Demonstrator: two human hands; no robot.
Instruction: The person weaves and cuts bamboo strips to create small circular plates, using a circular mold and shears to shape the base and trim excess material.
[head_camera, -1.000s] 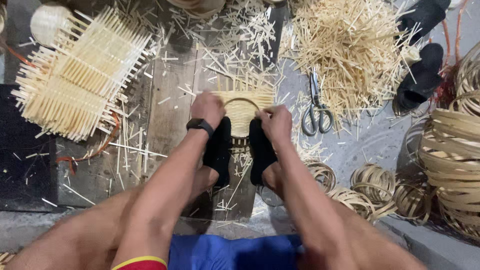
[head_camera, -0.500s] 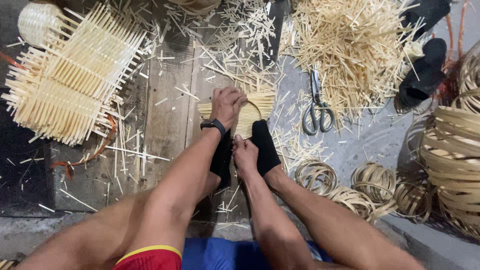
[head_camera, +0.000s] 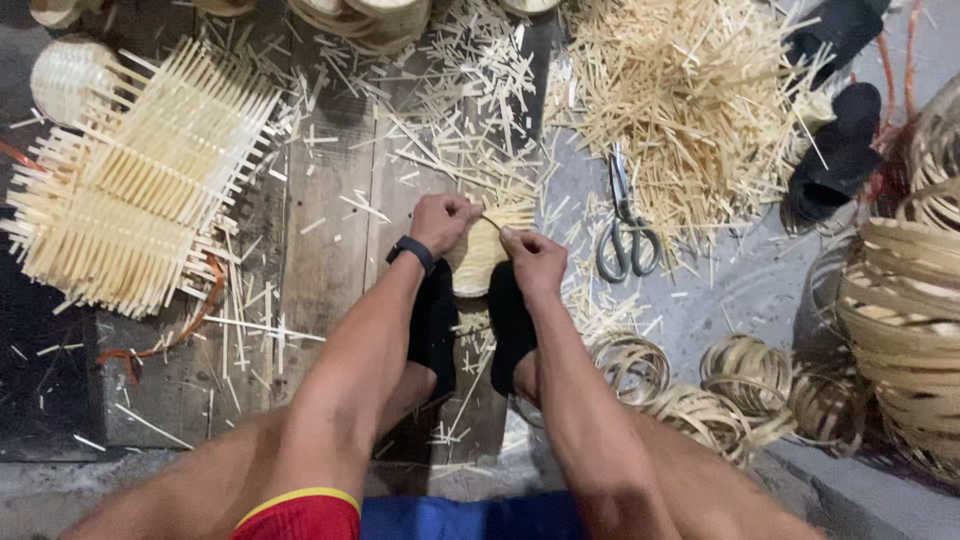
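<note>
A small round woven bamboo piece (head_camera: 478, 258) stands on the floor, clamped between my two black-socked feet (head_camera: 434, 325). My left hand (head_camera: 443, 221), with a black band on the wrist, is closed at its upper left rim. My right hand (head_camera: 533, 260) is closed at its upper right rim. A thin bamboo strip (head_camera: 492, 223) runs between the two hands, pinched by both. The fingers hide how the strip sits in the weave.
Scissors (head_camera: 626, 225) lie just right of my hands. A heap of bamboo sticks (head_camera: 690, 95) lies behind them. Flat woven bamboo racks (head_camera: 130, 180) sit at the left, coiled bamboo rings (head_camera: 700, 385) and stacked hoops (head_camera: 910, 330) at the right, dark slippers (head_camera: 838, 150) at the far right.
Both hands held the piece apart at first, then my right hand dropped down between my feet. Now it is back up at the rim, pinching a strip with my left hand.
</note>
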